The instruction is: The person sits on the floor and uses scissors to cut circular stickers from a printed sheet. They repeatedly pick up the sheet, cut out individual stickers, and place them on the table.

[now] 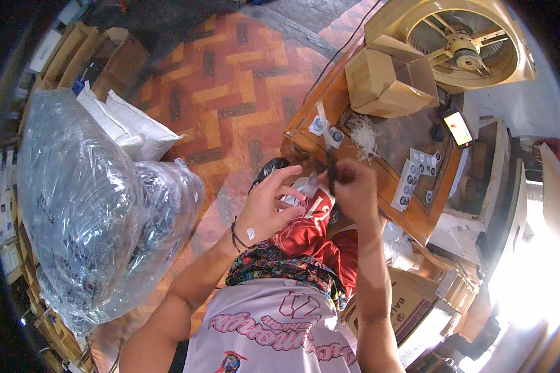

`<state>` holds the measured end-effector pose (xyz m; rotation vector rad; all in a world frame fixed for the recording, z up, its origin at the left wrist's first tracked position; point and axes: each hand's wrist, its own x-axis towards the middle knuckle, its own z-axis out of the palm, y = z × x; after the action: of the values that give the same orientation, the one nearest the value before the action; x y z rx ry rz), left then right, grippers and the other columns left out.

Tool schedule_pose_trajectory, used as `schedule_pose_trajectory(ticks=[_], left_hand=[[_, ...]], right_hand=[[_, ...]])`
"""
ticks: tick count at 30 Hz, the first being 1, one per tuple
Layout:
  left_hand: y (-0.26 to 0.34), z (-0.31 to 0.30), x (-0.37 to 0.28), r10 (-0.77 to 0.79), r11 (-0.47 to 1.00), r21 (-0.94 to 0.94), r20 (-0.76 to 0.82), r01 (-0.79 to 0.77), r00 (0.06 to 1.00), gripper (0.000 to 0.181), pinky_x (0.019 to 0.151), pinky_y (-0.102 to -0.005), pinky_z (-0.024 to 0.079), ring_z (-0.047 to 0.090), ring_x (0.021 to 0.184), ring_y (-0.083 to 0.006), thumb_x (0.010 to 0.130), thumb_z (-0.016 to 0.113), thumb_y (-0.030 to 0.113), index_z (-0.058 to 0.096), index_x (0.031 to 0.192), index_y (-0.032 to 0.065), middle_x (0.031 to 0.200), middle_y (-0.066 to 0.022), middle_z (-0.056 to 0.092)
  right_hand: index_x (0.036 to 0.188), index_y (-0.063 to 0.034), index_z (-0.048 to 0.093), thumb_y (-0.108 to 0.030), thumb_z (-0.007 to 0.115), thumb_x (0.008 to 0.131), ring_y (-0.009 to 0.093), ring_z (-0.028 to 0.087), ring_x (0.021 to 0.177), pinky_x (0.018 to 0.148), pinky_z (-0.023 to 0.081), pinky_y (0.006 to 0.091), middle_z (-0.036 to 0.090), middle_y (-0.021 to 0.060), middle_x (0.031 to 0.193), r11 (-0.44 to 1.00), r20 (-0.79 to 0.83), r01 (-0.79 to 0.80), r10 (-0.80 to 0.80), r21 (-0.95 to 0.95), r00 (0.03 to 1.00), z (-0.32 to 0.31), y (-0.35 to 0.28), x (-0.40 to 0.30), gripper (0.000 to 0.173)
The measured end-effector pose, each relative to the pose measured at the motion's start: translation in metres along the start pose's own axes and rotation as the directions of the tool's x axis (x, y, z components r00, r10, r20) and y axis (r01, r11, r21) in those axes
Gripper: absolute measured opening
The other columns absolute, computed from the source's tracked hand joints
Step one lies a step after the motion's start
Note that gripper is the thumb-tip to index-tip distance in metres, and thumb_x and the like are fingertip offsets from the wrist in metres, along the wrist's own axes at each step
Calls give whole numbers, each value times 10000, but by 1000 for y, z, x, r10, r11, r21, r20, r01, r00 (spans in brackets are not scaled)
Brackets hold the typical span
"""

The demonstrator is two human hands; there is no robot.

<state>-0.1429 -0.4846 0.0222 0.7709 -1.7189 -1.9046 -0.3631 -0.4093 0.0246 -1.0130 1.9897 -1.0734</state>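
My left hand [273, 203] is raised over my lap with its fingers apart and curved, and a small white sticker is on the back near the wrist. To its right is my right hand [354, 186], blurred, its fingers curled by a dark strip-like thing; whether it grips that thing is unclear. Red shorts [310, 224] with white print show beneath the hands. On the wooden tabletop [387, 175] lie small round-printed stickers [336, 135], a tangle of pale strips [364, 135] and sticker sheets [408, 182].
An open cardboard box [378, 79] stands at the table's far end, beside a large fan housing [462, 42]. A lit phone [458, 128] sits near the right edge. Big clear plastic bags [84, 200] and white sacks [142, 126] stand on the left; another carton [396, 298] is at lower right.
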Motion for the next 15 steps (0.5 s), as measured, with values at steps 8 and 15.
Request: schedule_pose_trajectory(ticks=[8,15], left_hand=[[4,-9,-19,-61,998,-29,-27,60,998,554,870,-287,571,683,1046,-164,881,732,-31,521,1390,24,1265,-120,654],[5,3,-12,9,978,208,5,-10,1000,282,770,-265,569,711,907,-139,891,736,36,689,1169,13,1028,-81,750]], right_hand=[[994,-38,718,-109,810,759,404,706,881,800,561,458,737,201,941,800,-182,159,-316,-578,931,-23,-10,67,262],[1013,-51,706,-145,760,788,412,697,822,737,556,488,724,185,879,870,-473,117,-368,-479,800,-19,28,12,250]])
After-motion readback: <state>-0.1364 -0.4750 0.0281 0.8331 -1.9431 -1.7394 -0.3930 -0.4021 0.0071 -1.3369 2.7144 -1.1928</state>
